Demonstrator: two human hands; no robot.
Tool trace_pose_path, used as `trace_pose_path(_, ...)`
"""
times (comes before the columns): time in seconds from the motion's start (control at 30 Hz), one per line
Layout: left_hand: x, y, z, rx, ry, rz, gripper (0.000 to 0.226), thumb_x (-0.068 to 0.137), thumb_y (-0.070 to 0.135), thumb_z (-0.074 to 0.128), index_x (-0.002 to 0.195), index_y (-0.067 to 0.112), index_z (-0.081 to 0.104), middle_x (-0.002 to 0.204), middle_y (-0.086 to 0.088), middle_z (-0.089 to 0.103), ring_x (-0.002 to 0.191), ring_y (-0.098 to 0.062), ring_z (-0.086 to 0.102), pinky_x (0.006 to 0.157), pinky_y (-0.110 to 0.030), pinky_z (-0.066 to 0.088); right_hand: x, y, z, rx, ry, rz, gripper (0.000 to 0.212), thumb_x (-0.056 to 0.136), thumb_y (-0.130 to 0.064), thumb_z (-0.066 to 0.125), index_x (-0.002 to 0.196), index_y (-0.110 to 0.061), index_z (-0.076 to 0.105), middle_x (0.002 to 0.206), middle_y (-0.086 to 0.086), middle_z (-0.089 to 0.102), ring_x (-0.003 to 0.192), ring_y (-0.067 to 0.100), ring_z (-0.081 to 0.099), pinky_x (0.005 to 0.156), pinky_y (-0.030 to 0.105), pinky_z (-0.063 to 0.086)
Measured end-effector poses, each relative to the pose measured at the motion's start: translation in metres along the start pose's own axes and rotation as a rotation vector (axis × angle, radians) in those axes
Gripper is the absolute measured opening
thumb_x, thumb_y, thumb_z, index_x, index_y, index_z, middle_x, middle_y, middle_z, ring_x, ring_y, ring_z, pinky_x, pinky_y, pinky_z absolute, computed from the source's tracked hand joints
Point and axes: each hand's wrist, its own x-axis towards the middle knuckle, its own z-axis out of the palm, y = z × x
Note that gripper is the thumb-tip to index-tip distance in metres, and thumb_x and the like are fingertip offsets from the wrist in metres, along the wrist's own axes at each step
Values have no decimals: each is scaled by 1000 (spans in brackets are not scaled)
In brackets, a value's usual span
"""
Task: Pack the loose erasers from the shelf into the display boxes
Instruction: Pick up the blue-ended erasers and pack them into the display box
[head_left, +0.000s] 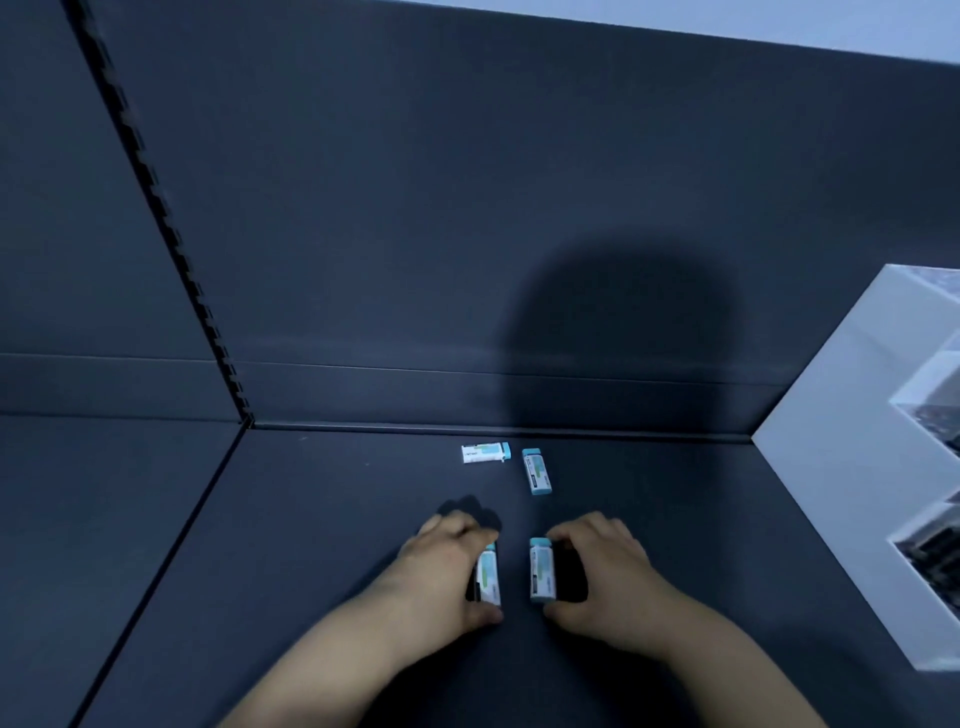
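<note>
**Two hands on two erasers, two more lying loose by the back wall**

The surface is a dark grey matte shelf (322, 519), lit dimly from behind the viewer, so a broad rounded shadow falls on the dark grey back panel (467, 208). A slotted black upright strip (171, 228) runs diagonally down the panel at the left to the shelf's far corner. A pale strip of wall shows at the top right.

At the near centre, the left hand (441, 566) is closed around a small rectangular eraser in a white and pale blue paper sleeve (488, 577), fingers curled over its far end and thumb at its near end. The eraser's long axis runs near to far. Just to its right, with a narrow gap of bare shelf between, the right hand (602, 577) grips a second sleeved eraser with a pale blue end (543, 574) the same way, also lying near to far, blue end pointing away.

Farther back, close to the back panel, lie two loose erasers. The left loose eraser (485, 453) lies crosswise, its long axis left to right, with its blue end at the right. Just beside it, the right loose eraser (536, 472) lies roughly near to far, tilted slightly.

At the right edge stands a white tiered display box (831, 467) with stepped compartments; its contents are too blurred to tell.
</note>
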Motion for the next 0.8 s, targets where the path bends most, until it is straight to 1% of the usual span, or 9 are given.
trace_pose_path(0.1, 2, -3, -1, 24, -28, 12, 81, 79, 47, 67, 146, 24, 27, 140, 4, 30, 132, -15, 25, 112, -23, 21, 2, -7, 0, -4, -25, 12, 73, 70, -49, 66, 133, -30, 33, 126, -8, 34, 118, 12, 31, 103, 23, 25)
trace_pose_path(0.27, 4, -10, -3, 37, -57, 13, 84, 76, 49, 69, 145, 24, 29, 136, 2, 31, 130, -16, 27, 112, -26, 24, 5, -13, -10, 69, 22, 52, 66, 73, -34, 69, 130, -25, 37, 122, -9, 41, 120, 11, 37, 104, 21, 32)
trace_pose_path(0.4, 6, -16, -6, 30, -78, 46, 85, 76, 50, 68, 146, 24, 28, 136, 4, 31, 130, -15, 27, 112, -25, 23, 7, -18, -15, -74, -80, 63, 90, 68, -49, 71, 142, -27, 25, 134, -7, 33, 128, 15, 29, 109, 28, 28)
trace_pose_path(0.47, 6, -18, -8, 23, -95, 65, 84, 77, 51, 67, 146, 24, 27, 137, 5, 30, 130, -15, 26, 112, -25, 23, 9, -22, -12, -120, -130, 66, 88, 69, -53, 69, 142, -32, 27, 133, -6, 32, 126, 15, 28, 109, 29, 28)
trace_pose_path(0.53, 7, -19, -8, 14, -105, 80, 83, 77, 50, 67, 146, 24, 28, 136, 5, 30, 129, -15, 26, 111, -25, 22, 11, -27, -11, -110, -86, 52, 78, 70, -51, 69, 138, -33, 34, 127, -6, 34, 122, 14, 32, 106, 26, 30)
trace_pose_path(0.6, 7, -21, -8, 17, -112, 97, 81, 78, 51, 66, 145, 23, 29, 135, 4, 31, 128, -16, 27, 111, -27, 24, 12, -31, -9, -58, 40, 15, 65, 71, -46, 68, 129, -34, 40, 122, -10, 40, 117, 10, 37, 102, 24, 33)
trace_pose_path(0.67, 7, -23, -8, 27, -112, 110, 81, 77, 51, 67, 144, 23, 31, 134, 3, 32, 127, -16, 29, 110, -28, 25, 10, -35, -4, 135, 141, 15, 53, 69, -40, 70, 114, -38, 42, 115, -20, 47, 112, 4, 43, 100, 24, 35)
trace_pose_path(0.73, 7, -25, -8, 19, -103, 117, 80, 77, 50, 67, 144, 24, 31, 134, 4, 32, 126, -16, 29, 110, -27, 26, 5, -34, 3, 290, 154, 29, 55, 67, -40, 73, 112, -45, 42, 116, -32, 45, 115, -5, 41, 103, 22, 29)
trace_pose_path(0.8, 6, -26, -7, 6, -90, 119, 80, 76, 51, 68, 143, 25, 31, 134, 6, 32, 126, -14, 28, 110, -26, 25, -5, -30, 12, 251, 102, 9, 67, 65, -58, 66, 122, -53, 33, 123, -39, 33, 121, -13, 28, 102, 15, 17)
